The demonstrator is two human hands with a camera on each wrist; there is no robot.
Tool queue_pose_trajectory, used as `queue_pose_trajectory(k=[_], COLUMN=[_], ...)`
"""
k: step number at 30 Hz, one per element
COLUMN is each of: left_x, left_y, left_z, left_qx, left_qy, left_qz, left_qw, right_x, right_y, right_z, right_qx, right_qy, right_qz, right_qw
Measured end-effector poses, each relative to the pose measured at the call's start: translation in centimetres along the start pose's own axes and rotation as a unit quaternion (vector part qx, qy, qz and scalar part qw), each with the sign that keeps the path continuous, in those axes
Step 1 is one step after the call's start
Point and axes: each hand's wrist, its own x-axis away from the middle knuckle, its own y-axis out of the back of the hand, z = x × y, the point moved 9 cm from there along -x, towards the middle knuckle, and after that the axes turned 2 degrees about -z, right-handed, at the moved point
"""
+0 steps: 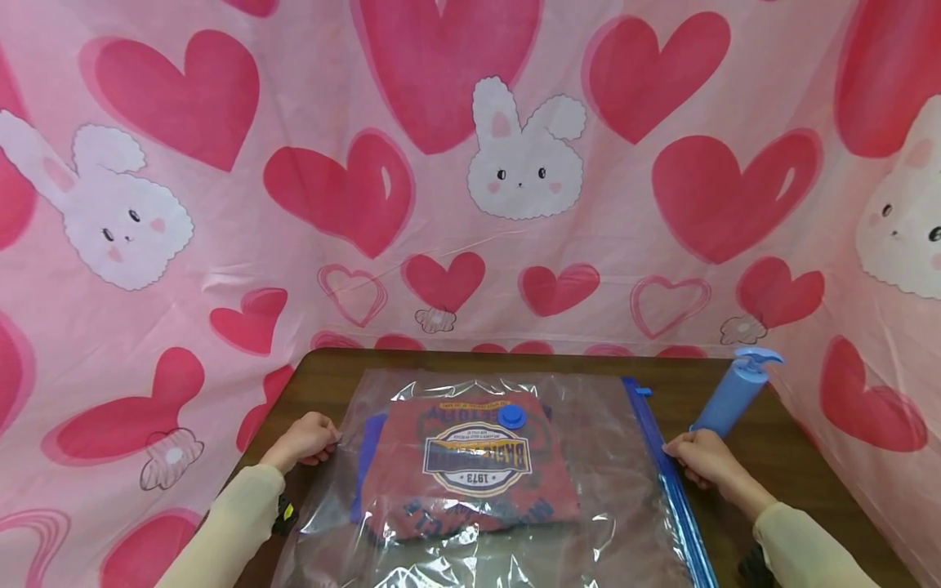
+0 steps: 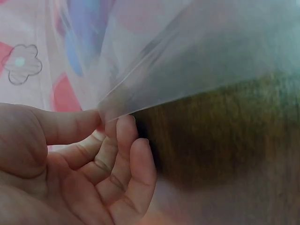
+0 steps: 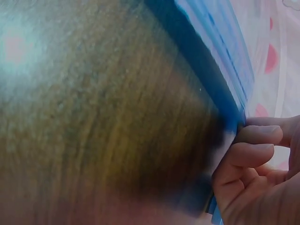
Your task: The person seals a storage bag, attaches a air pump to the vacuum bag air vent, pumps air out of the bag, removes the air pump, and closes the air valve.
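While both hands reach in from the lower corners of the head view, a clear plastic bag lies across the lower centre, its near end cut off by the frame. At its left edge the left hand pinches the film between thumb and fingertips; at right, the right hand pinches the blue zip strip. Just beyond the right hand, a blue pump leans toward the right of the frame, its lower end hidden by that hand. Pink cloth printed with hearts and rabbits hangs behind the table and along both sides.

The film is thin, glossy and wrinkled, throwing white glints. Inside, left of its middle, lies a folded red garment with a round-centred badge printed upside down, violet-blue fabric showing at its left. A round blue valve sits above the garment's upper right. The zip strip is narrow and shiny, with a small blue slider near its far end. The tabletop is dark brown, wood-grained and round-cornered.
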Motion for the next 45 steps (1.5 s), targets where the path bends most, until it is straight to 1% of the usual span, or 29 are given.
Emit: queue_pose_trajectory(k=[5,11,19,27,37,45], left_x=[0.1,0.3,0.2,0.7,0.9,0.8], left_y=[-0.1,0.3,0.5,-0.2,-0.3,-0.2], left_z=[-0.2,-0.2,-0.3,0.0,0.2,0.4], left_qx=[-0.007,0.013,0.031,0.044,0.047,0.04], left_qy=[-0.003,0.001,0.003,0.009,0.017,0.016], left_qz=[0.001,0.01,0.021,0.04,0.043,0.037], left_qw=[1.0,0.9999,0.9993,0.9982,0.9978,0.9984], right_x=[0.0,0.0,0.4,0.5,0.8,0.7], right_y=[0.2,0.4,0.2,0.2,0.2,0.3], right_z=[0.0,0.1,-0.9,-0.6,-0.8,-0.4], right_qx=[0.004,0.003,-0.005,-0.004,-0.007,-0.007], right_qy=[-0.006,-0.01,-0.01,-0.006,-0.017,-0.005], right_qz=[-0.012,-0.016,-0.015,-0.01,-0.014,-0.024], right_qw=[1.0,1.0,1.0,1.0,1.0,1.0])
